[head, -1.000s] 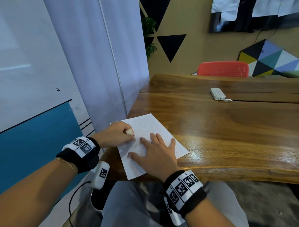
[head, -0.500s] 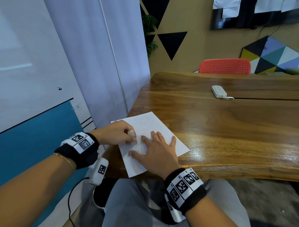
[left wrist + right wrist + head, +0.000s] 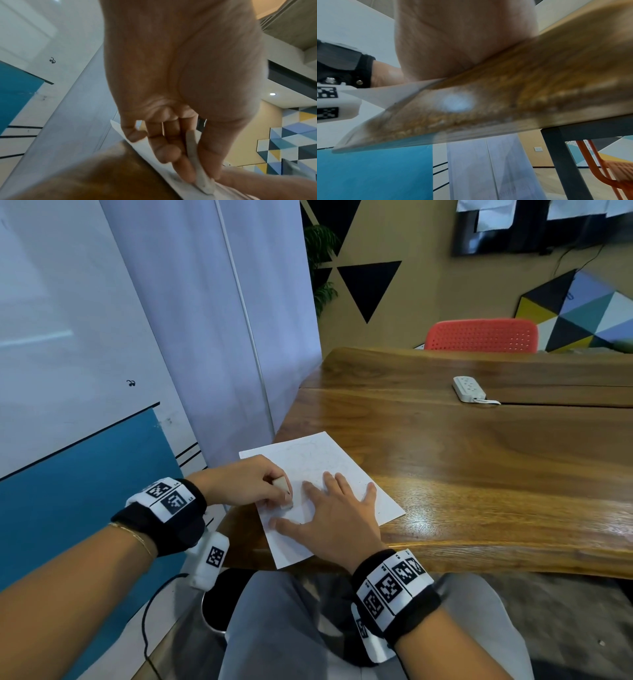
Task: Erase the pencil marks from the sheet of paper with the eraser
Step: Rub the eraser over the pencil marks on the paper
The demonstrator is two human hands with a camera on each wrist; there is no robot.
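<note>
A white sheet of paper (image 3: 318,460) with faint pencil lines lies at the near left corner of the wooden table (image 3: 479,460), its near corner hanging over the edge. My left hand (image 3: 253,484) pinches a pale eraser (image 3: 282,489) between thumb and fingers, its lower end pressed on the sheet. The left wrist view shows the eraser (image 3: 199,166) touching the paper (image 3: 171,175). My right hand (image 3: 329,518) lies flat on the sheet with fingers spread, just right of the eraser. In the right wrist view only the palm heel (image 3: 462,40) and paper corner (image 3: 385,94) show.
A white power strip (image 3: 469,388) lies on the far part of the table. A red chair (image 3: 483,335) stands behind the table. A white curtain (image 3: 222,337) and wall panel stand close on the left. My lap is below the table edge.
The left hand has slid the eraser a little nearer along the sheet, toward my right thumb. The right hand stays flat on the paper.
</note>
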